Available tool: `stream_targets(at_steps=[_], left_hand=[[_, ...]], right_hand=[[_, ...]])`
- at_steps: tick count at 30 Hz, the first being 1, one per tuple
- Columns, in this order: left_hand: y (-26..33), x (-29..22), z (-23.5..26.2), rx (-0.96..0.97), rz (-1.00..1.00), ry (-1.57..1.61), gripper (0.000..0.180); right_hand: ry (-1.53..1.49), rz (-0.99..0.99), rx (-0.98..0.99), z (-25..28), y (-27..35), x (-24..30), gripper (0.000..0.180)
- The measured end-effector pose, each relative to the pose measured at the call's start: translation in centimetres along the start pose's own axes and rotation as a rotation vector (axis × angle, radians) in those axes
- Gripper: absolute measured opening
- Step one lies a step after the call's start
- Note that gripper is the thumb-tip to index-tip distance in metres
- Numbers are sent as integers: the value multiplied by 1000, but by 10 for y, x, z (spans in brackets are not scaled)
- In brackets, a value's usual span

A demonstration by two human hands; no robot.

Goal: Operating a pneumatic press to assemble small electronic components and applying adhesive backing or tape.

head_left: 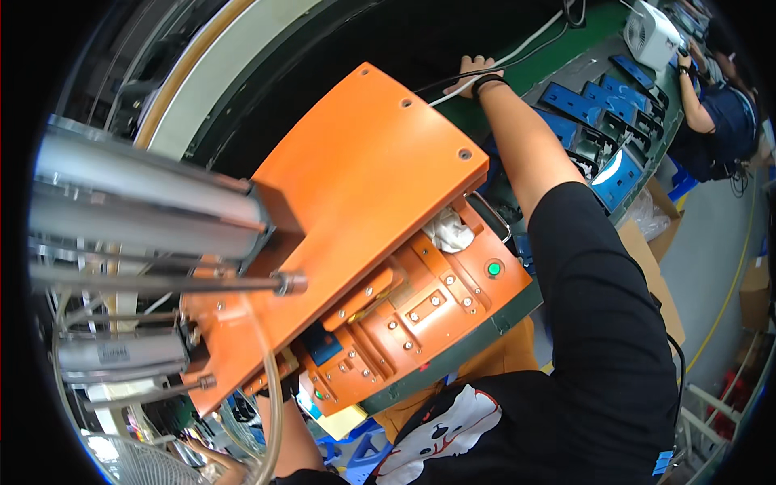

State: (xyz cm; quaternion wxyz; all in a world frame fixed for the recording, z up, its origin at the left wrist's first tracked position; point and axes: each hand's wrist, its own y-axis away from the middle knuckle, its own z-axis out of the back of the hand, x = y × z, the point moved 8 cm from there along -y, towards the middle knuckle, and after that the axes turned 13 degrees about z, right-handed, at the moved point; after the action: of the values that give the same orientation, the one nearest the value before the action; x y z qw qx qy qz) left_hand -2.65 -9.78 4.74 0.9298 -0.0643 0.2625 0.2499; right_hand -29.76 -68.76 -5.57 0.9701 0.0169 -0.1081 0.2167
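Observation:
An orange machine [356, 162] with a broad top plate and a lower bed [420, 307] fills the middle. My right arm reaches past its far right corner. My right hand [475, 74] rests there with fingers apart on a dark surface, beside a white cable [525, 44]; no object shows in it. My left forearm [287, 440] comes up at the lower left. My left hand is mostly hidden by the machine's near left end, close to a green button [318, 395]. A dark blue piece [325, 349] sits in the bed under the plate.
Metal cylinders [145, 194] and a clear hose [273, 420] stand at the left. Crumpled white material [449, 231] and another green button [494, 268] are on the bed's right. Several blue panels [578, 105] and a white fan [651, 36] lie beyond. A person [719, 121] works at far right.

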Motion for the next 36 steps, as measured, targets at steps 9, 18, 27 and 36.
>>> stream_targets(at_steps=[9,18,27,36], left_hand=[[6,-25,5,-157,-101,-298,35],[58,-10,21,-53,297,203,32],[186,8,17,-374,-63,444,48],[237,-100,-64,27,-583,302,100]], right_hand=[[-116,-25,-189,-1,0,0,60],[-682,108,-191,56,160,-38,66],[-2067,16,223,81,511,-4,45],[-2382,167,1169,-36,618,203,81]])
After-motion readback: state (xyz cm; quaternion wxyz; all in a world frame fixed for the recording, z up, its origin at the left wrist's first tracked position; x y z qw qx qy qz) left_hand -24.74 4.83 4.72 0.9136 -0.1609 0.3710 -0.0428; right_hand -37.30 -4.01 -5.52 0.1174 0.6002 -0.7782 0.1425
